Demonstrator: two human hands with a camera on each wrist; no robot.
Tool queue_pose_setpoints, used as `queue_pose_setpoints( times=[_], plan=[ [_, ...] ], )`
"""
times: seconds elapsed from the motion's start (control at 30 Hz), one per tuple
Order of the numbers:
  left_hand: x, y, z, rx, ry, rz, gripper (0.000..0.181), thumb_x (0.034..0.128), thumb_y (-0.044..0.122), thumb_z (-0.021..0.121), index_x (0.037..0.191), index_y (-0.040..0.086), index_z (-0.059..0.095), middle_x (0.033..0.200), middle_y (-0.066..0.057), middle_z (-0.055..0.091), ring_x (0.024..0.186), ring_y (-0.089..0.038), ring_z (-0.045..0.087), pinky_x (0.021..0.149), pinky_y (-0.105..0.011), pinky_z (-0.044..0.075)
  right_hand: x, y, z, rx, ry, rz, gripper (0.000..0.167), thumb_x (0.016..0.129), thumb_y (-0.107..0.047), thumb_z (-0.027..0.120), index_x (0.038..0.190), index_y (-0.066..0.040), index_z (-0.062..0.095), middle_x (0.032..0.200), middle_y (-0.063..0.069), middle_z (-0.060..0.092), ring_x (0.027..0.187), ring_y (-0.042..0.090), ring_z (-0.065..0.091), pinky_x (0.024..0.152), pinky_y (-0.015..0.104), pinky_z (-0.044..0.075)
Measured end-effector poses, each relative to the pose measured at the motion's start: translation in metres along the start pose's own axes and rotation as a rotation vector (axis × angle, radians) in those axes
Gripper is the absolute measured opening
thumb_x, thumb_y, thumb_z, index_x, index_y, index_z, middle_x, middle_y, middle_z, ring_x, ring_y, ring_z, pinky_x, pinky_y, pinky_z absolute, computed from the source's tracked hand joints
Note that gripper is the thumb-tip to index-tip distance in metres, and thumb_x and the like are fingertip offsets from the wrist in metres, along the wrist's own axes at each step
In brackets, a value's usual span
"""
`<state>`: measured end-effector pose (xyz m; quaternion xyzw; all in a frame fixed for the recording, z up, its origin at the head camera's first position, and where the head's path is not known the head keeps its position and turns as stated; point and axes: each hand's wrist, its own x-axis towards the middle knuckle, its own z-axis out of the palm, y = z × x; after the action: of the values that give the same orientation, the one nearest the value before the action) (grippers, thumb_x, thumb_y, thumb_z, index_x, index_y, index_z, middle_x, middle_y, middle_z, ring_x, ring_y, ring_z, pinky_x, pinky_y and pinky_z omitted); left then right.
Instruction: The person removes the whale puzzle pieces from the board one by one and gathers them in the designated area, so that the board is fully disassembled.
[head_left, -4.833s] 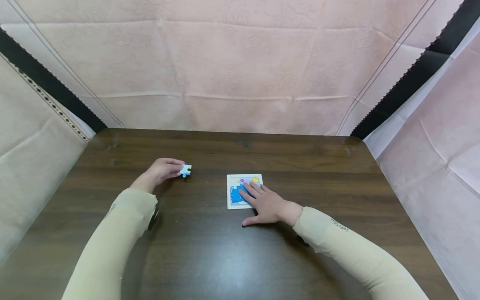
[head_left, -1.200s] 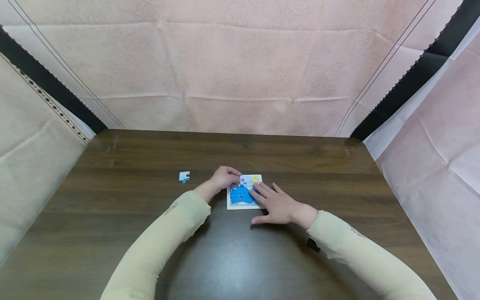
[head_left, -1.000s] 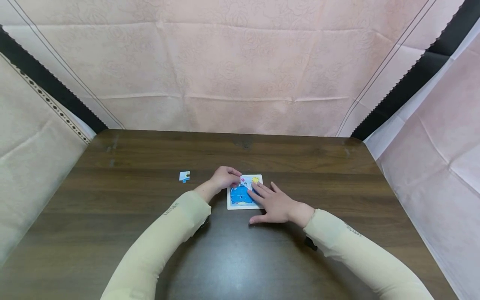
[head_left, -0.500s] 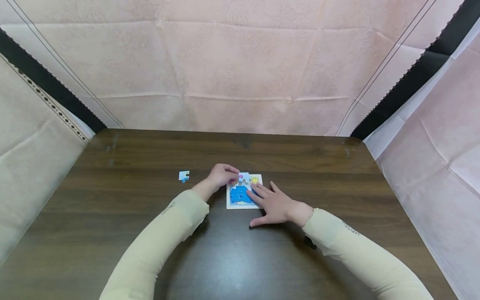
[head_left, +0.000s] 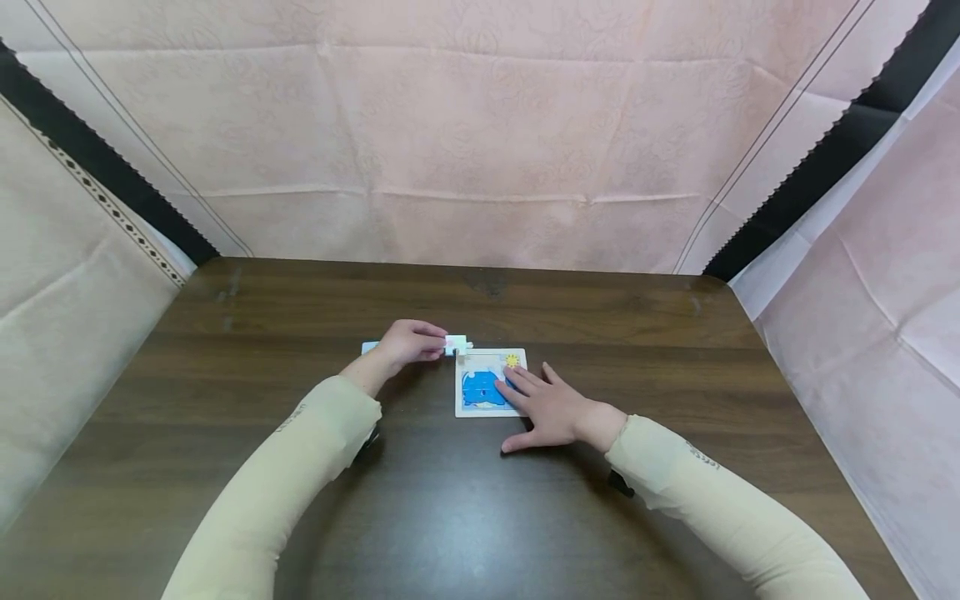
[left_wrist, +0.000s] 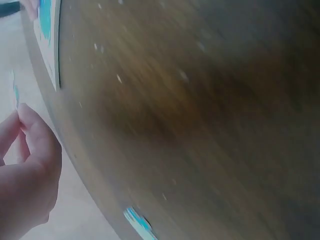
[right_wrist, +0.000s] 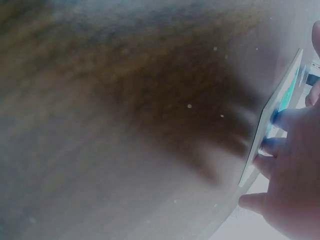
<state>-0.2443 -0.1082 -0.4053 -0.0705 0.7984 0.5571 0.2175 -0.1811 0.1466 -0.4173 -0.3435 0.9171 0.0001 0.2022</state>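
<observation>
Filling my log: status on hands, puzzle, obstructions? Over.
Left hand pinching puzzle piece. Right hand covering part of puzzle board. Other piece partly hidden behind left hand. No other obstruction seen.

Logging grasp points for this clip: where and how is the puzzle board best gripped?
The puzzle board is probably best pinched at the near end of its left rim, coming from the left. It lies flat, with a straight edge there free of hands; the right hand rests on its right side, and the left hand holds a puzzle piece near the board's far left corner.
</observation>
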Motion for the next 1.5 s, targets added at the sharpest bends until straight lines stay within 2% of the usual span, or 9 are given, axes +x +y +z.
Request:
queue_pose_setpoints(
  times=[0.17, 0.37, 0.5, 0.63, 0.93, 1.1, 1.23, 1.37, 1.5],
  plan=[
    [-0.002, -0.006, -0.019, -0.019, 0.002, 0.015, 0.034, 0.0925, 0.014, 0.058, 0.123, 0.000, 0.057, 0.113, -0.016, 0.061, 0.095, -0.019, 0.064, 0.081, -0.020, 0.054, 0.001, 0.001, 0.002, -0.001, 0.007, -0.004, 0.096, 0.078, -0.072, 0.049, 0.151, -0.020, 0.014, 0.159, 0.005, 0.006, 0.147, 0.024, 0.008, 0.116, 0.058, 0.003],
    [-0.003, -0.011, -0.042, -0.054, -0.002, 0.035, 0.036, 0.0927, 0.010, 0.057, 0.124, -0.007, 0.053, 0.094, -0.006, 0.062, 0.081, -0.011, 0.061, 0.071, -0.014, 0.053, 0.001, 0.002, 0.002, -0.002, 0.011, -0.004, 0.096, 0.078, -0.073, 0.048, 0.151, -0.020, 0.014, 0.159, 0.004, 0.006, 0.147, 0.023, 0.007, 0.116, 0.058, 0.003],
    [-0.004, -0.014, -0.055, -0.058, 0.000, 0.039, 0.038, 0.0929, 0.010, 0.056, 0.126, -0.009, 0.051, 0.087, -0.001, 0.062, 0.078, -0.009, 0.060, 0.071, -0.014, 0.053, 0.001, 0.002, 0.002, -0.003, 0.009, -0.004, 0.097, 0.078, -0.074, 0.048, 0.151, -0.020, 0.013, 0.159, 0.004, 0.005, 0.147, 0.023, 0.007, 0.116, 0.058, 0.003],
    [-0.005, -0.018, -0.063, -0.046, 0.010, 0.015, 0.040, 0.0935, 0.011, 0.056, 0.128, -0.008, 0.049, 0.090, -0.002, 0.062, 0.078, -0.007, 0.060, 0.079, -0.019, 0.054, 0.001, 0.002, 0.002, -0.004, 0.008, -0.004, 0.097, 0.078, -0.074, 0.048, 0.151, -0.020, 0.013, 0.159, 0.004, 0.005, 0.147, 0.023, 0.007, 0.116, 0.058, 0.004],
    [-0.002, -0.027, -0.069, -0.067, 0.012, -0.083, 0.040, 0.0951, 0.007, 0.051, 0.132, -0.007, 0.046, 0.114, -0.014, 0.054, 0.077, -0.004, 0.059, 0.082, -0.019, 0.053, 0.002, 0.001, 0.001, -0.010, 0.005, -0.007, 0.097, 0.078, -0.074, 0.047, 0.151, -0.020, 0.014, 0.159, 0.005, 0.006, 0.147, 0.023, 0.008, 0.116, 0.058, 0.005],
    [-0.001, -0.030, -0.068, -0.066, -0.001, -0.086, 0.040, 0.0945, 0.003, 0.050, 0.132, -0.009, 0.045, 0.118, -0.019, 0.054, 0.075, -0.003, 0.059, 0.079, -0.018, 0.054, 0.002, 0.001, 0.002, -0.013, 0.003, -0.004, 0.097, 0.078, -0.074, 0.047, 0.151, -0.020, 0.014, 0.159, 0.004, 0.006, 0.147, 0.023, 0.008, 0.116, 0.057, 0.005],
    [-0.002, -0.030, -0.068, -0.072, -0.008, -0.085, 0.040, 0.0941, 0.001, 0.049, 0.132, -0.011, 0.044, 0.111, -0.017, 0.056, 0.073, -0.002, 0.059, 0.077, -0.018, 0.054, 0.001, 0.001, 0.001, -0.010, 0.003, -0.005, 0.097, 0.078, -0.074, 0.048, 0.151, -0.020, 0.014, 0.159, 0.004, 0.006, 0.147, 0.023, 0.009, 0.116, 0.057, 0.005],
    [-0.001, -0.029, -0.069, -0.062, 0.007, -0.088, 0.039, 0.0956, 0.004, 0.048, 0.131, -0.011, 0.044, 0.106, -0.015, 0.057, 0.072, -0.003, 0.060, 0.076, -0.018, 0.055, 0.001, 0.001, 0.001, -0.012, 0.007, -0.007, 0.097, 0.078, -0.074, 0.047, 0.151, -0.020, 0.014, 0.159, 0.005, 0.006, 0.147, 0.023, 0.009, 0.116, 0.058, 0.006],
    [-0.003, -0.027, -0.069, -0.049, 0.019, -0.076, 0.040, 0.0984, 0.011, 0.044, 0.132, -0.011, 0.043, 0.113, -0.019, 0.056, 0.073, -0.004, 0.060, 0.076, -0.019, 0.055, 0.001, 0.001, 0.001, -0.009, 0.008, -0.007, 0.097, 0.078, -0.073, 0.048, 0.151, -0.019, 0.014, 0.159, 0.005, 0.006, 0.147, 0.023, 0.008, 0.116, 0.057, 0.005]
  ],
)
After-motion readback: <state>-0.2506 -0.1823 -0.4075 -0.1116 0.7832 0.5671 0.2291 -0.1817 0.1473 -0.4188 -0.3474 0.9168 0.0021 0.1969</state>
